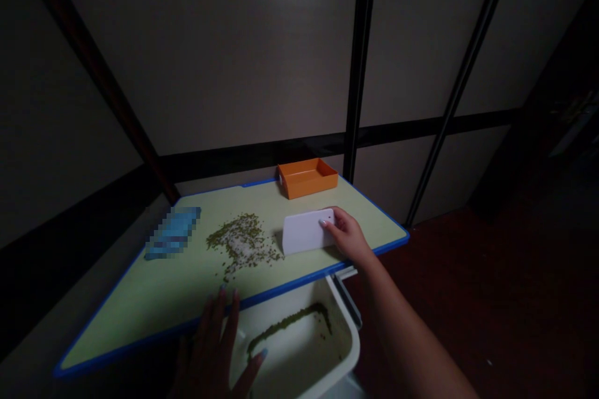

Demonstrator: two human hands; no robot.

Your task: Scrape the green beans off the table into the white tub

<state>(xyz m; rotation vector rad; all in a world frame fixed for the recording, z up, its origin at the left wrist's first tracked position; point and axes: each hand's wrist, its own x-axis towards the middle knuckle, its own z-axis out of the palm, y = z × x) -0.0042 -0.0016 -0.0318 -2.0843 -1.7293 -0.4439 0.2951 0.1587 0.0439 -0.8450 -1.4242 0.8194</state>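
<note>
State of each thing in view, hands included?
Flat white rectangular piece: held upright, in right hand.
Left hand: open, fingers spread.
Loose green and whitish bits: scattered on pale green table.
Orange rectangular tray: upright, open-topped.
White plastic bin: open, green bits inside.
Flat blue item: lying down, details pixelated.

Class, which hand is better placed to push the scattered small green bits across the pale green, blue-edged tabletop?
Probably the right hand: it holds a flat white plastic-looking panel beside the bits. The left hand, fingers spread near the tabletop's edge, shows no tool.
</note>
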